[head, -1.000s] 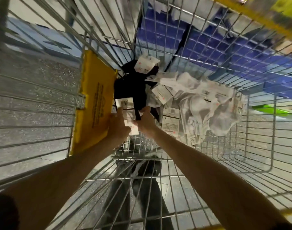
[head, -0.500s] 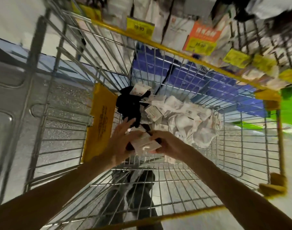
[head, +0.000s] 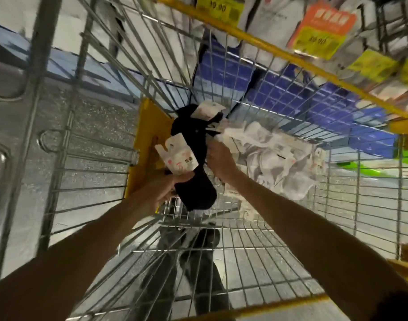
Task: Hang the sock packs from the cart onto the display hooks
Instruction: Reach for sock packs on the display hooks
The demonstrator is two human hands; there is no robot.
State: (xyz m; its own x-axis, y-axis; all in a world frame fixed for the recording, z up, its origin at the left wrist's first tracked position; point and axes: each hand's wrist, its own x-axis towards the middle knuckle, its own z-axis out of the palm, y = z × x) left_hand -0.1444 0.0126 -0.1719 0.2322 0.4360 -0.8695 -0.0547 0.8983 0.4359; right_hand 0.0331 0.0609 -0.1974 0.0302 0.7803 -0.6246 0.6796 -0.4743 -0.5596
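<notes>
- The wire cart [head: 256, 246] is being viewed from above; both forearms are being reached into it;
- A heap of white sock packs [head: 279, 163] is being held in its far right part; a yellow panel [head: 149, 144] is being shown against the left wall;
- A black sock pack [head: 198, 188], white card uppermost, is being held above the cart floor, just left of the heap;
- It is being grasped by the left hand [head: 172, 184], fingers curled below the card;
- The right hand [head: 221, 163] is being kept at the heap's edge; whether its fingers are gripping anything cannot be told.
</notes>
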